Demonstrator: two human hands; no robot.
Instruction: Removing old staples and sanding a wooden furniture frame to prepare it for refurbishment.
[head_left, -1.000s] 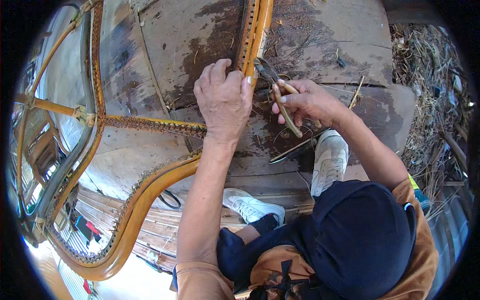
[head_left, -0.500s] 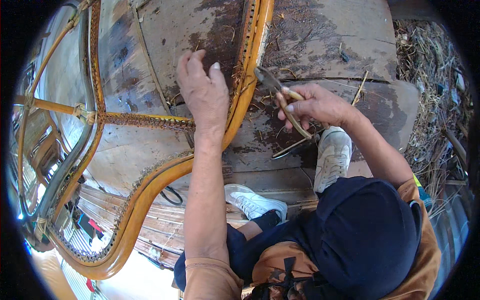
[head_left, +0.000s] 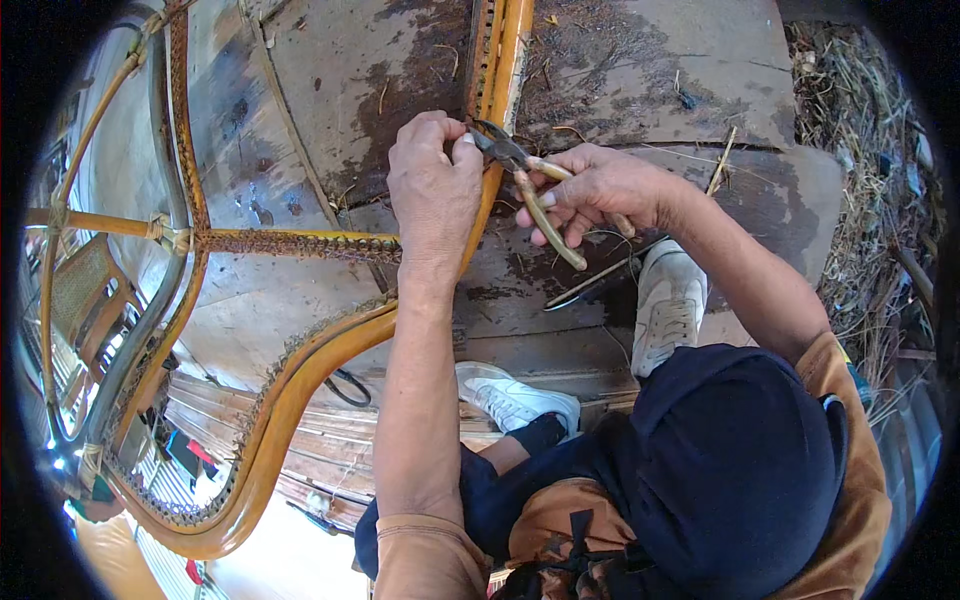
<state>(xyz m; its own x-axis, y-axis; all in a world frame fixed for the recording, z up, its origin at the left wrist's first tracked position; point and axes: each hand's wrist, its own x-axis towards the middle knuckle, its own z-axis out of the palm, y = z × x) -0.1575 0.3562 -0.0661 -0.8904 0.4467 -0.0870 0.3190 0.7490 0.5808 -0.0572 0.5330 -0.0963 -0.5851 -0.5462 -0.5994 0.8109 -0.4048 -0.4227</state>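
My left hand [head_left: 437, 185] is closed in a pinch over the edge of a curved, varnished yellow-brown furniture frame [head_left: 262, 440]. Whatever its fingertips hold is too small to make out. In my right hand [head_left: 600, 195] is a pair of pliers [head_left: 508, 153] with worn, tan handles. The handles are spread and the jaws stand apart. Their tips reach over the frame's rail, right beside my left thumb and forefinger. Rows of small holes and frayed brown cane stubs line the frame's inner edges.
Weathered boards [head_left: 640, 70] with dark wet patches lie beneath the frame, strewn with fibre scraps. A slim, dark tool [head_left: 590, 287] lies beside my white shoe [head_left: 668, 300]. Dry plant debris [head_left: 865, 170] is heaped along the right edge. A woven-backed chair [head_left: 88, 285] stands at far left.
My left hand has moved slightly right and down, its spread fingers closing into a pinch. My right hand has brought the pliers left to it, and their jaws have opened.
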